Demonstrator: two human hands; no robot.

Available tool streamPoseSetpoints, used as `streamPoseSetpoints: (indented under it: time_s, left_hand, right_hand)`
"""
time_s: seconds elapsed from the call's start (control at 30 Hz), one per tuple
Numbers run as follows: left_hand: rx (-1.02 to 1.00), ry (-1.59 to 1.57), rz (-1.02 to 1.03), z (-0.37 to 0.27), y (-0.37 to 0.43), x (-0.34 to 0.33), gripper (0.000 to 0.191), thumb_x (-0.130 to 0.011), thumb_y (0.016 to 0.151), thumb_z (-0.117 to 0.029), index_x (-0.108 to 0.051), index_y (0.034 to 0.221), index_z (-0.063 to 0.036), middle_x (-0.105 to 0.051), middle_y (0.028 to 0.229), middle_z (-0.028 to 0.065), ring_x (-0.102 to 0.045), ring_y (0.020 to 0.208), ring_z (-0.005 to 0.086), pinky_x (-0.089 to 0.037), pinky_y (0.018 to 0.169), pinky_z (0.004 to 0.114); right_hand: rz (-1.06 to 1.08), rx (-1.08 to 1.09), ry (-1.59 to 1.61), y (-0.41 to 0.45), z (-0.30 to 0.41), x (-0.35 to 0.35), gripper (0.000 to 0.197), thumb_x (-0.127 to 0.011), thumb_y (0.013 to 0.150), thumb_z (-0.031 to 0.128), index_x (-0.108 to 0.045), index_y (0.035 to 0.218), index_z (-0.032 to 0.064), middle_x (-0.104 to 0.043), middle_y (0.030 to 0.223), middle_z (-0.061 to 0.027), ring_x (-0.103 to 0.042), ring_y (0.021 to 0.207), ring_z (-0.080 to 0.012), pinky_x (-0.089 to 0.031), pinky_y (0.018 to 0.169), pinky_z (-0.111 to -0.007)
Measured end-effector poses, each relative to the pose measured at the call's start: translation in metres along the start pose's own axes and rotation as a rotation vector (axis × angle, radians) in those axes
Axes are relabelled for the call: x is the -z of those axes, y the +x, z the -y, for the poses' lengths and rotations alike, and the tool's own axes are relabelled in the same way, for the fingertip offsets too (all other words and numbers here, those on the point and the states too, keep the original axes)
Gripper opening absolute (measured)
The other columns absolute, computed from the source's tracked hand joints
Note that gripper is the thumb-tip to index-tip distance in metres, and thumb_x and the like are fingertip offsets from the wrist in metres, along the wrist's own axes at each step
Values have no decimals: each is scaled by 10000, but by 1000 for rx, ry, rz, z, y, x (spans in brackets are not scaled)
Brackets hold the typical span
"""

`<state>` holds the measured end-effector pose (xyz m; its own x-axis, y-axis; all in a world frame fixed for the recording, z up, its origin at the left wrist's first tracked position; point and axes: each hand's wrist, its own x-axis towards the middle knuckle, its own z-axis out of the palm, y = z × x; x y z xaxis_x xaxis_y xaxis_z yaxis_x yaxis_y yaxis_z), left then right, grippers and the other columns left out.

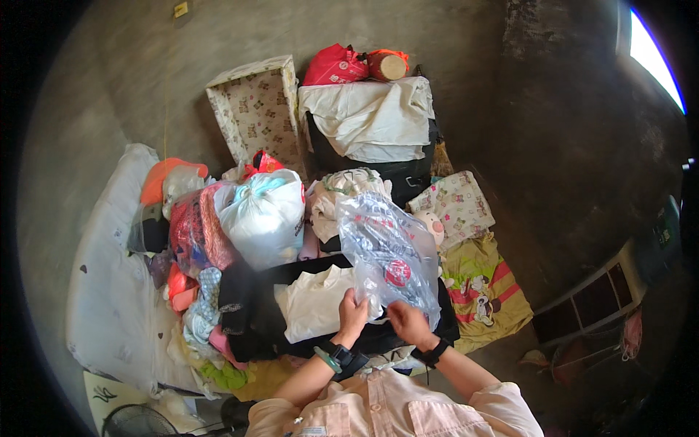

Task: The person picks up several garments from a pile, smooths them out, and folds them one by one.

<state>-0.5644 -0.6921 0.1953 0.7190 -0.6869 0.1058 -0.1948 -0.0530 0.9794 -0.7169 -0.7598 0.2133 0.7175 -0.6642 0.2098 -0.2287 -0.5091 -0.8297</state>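
A clear plastic bag (pixel 390 246) with red and dark print spreads out in front of me, over a black cloth or garment. My left hand (pixel 353 318) pinches the near edge of the bag at its left corner. At the bag's near right side, my right hand (pixel 409 324) has its fingers curled on the edge; the fingertips are partly hidden. Left of the bag lies a folded white garment (pixel 319 300) on the black cloth (pixel 254 311). Beyond the bag sits a heap of cream clothing (pixel 349 185).
A tied white bag (pixel 265 224) and a clear bag of red textiles (pixel 191 235) are to the left. Behind stand a black suitcase (pixel 355 145) under white cloth and a bear-patterned box (pixel 262 114). A pig plush (pixel 431 225) and cartoon-print fabric (pixel 486 295) lie right.
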Motion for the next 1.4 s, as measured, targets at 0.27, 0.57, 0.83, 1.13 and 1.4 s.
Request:
streamPoseSetpoints:
  time_s: [0.27,0.57,0.83,1.13,1.4]
  left_hand:
    - [-191,664,2,-101,29,51,238,-620,793,-203,-574,979,-61,-633,798,143,-605,673,277,-463,599,359]
    - [-932,1061,96,-161,66,77,261,-566,719,-51,-627,968,-97,-622,790,107,-606,697,291,-470,563,356]
    - [-579,861,371,-76,66,41,463,-529,826,-420,-579,553,-50,-531,538,161,-549,526,350,-412,466,438]
    - [-430,601,94,-110,70,7,510,-450,892,-396,-549,570,-13,-523,553,202,-535,534,382,-384,479,461]
    - [-172,231,447,-88,71,2,419,-455,912,-379,-590,805,3,-605,613,91,-583,537,193,-443,511,313]
  right_hand:
    - [-530,-182,-170,38,-121,57,694,-590,775,151,-253,1371,36,-432,1262,-249,-436,1149,-363,-350,959,-431]
    - [-592,-163,-1158,37,-73,216,279,-576,787,220,-599,1030,87,-567,1114,-152,-554,952,-327,-440,809,-425]
    - [-379,-203,-1052,-20,-83,208,387,-575,781,305,-572,1070,47,-560,1127,-149,-557,962,-300,-437,803,-410]
    - [-128,-144,-652,-15,10,89,259,-561,794,268,-635,667,54,-600,637,-159,-586,560,-327,-469,506,-412]
    - [95,-721,815,-11,-34,-116,343,-670,781,259,-573,917,-41,-593,762,-80,-526,672,-118,-421,571,-250]
